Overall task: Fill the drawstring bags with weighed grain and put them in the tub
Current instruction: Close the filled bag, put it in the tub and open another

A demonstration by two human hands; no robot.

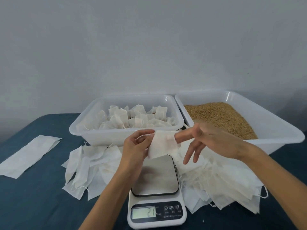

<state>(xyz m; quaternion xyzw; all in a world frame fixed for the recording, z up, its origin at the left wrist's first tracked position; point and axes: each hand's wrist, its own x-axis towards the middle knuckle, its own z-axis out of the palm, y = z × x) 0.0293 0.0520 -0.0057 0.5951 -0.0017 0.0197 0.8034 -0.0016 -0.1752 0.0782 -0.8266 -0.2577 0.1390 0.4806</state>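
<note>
- Nearest the person, the scale [156,196] shows a small reading with a bare plate.
- Just above it, the left hand [136,146] pinches an empty bag [162,144] at one edge; the right hand [209,140] has a finger pushed into its mouth, the other fingers spread.
- Loose empty bags [229,181] are heaped on both sides of the scale, so much remains.
- Farther back, the tub [79,130] on the left already holds many filled bags; grain [221,118] lies in the right tray [272,123].
- A flat white wrapper [28,155] lies well aside on the left; nothing blocks either container.
</note>
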